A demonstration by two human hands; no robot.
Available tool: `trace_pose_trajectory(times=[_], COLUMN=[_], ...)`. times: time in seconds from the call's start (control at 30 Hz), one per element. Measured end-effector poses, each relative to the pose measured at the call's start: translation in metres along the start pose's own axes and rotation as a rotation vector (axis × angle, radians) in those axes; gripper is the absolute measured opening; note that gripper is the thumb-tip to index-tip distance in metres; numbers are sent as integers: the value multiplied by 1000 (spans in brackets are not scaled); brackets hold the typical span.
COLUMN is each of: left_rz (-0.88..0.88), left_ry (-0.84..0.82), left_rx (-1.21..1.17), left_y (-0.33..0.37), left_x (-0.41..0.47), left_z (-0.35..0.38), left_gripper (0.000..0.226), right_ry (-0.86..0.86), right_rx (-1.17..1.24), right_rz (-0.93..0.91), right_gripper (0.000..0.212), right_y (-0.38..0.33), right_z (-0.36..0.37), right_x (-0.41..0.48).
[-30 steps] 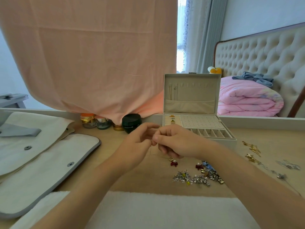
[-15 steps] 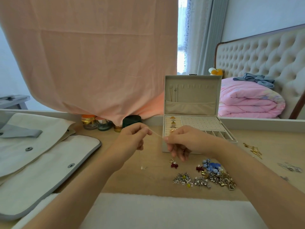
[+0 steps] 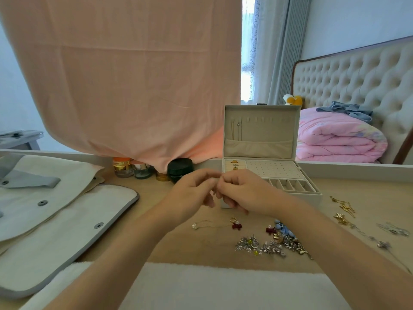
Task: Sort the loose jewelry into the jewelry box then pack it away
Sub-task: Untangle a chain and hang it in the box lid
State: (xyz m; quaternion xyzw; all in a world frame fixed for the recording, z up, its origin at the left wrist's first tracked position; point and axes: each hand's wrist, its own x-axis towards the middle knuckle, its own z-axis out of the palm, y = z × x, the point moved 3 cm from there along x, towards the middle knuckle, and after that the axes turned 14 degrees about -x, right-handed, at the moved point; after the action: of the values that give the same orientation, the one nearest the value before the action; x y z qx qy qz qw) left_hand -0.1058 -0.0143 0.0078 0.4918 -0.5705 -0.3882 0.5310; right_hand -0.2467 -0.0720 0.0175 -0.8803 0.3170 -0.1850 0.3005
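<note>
- Whereas 0.5 s ago the 2 hands held a fine chain (image 3: 212, 226) taut between them, the left hand (image 3: 190, 193) and right hand (image 3: 241, 193) now meet fingertip to fingertip just in front of the jewelry box (image 3: 259, 135).
- Both pinch there, probably on the chain's clasp, which is too small to see.
- The chain's pendant end lies in front of the box, left of the loose pile (image 3: 268, 245).
- I judge the clasp is being closed before storing; most pieces remain unsorted.

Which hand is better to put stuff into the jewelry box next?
Probably right: the right hand is directly in front of the open jewelry box, while the left hand sits beyond its left edge.
</note>
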Motion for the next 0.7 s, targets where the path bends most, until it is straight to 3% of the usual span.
trace_pose_trajectory(times=[0.17, 0.27, 0.47, 0.6, 0.7], left_rz=[-172, -118, -67, 71, 108], left_ry=[-73, -100, -194, 16, 144], left_rx=[168, 296, 296, 318, 125], left_y=[2, 15, 56, 82, 91], left_x=[2, 10, 35, 64, 84], left_z=[-1, -1, -17, -18, -17], left_gripper=[30, 28, 27, 22, 23], right_ry=[20, -21, -24, 74, 206], right_rx=[4, 53, 57, 40, 40], right_rz=[29, 12, 5, -4, 30], right_gripper=[31, 32, 28, 28, 27], right_y=[5, 5, -7, -13, -8], right_z=[-7, -12, -49, -86, -114], right_x=[-2, -1, 7, 17, 27])
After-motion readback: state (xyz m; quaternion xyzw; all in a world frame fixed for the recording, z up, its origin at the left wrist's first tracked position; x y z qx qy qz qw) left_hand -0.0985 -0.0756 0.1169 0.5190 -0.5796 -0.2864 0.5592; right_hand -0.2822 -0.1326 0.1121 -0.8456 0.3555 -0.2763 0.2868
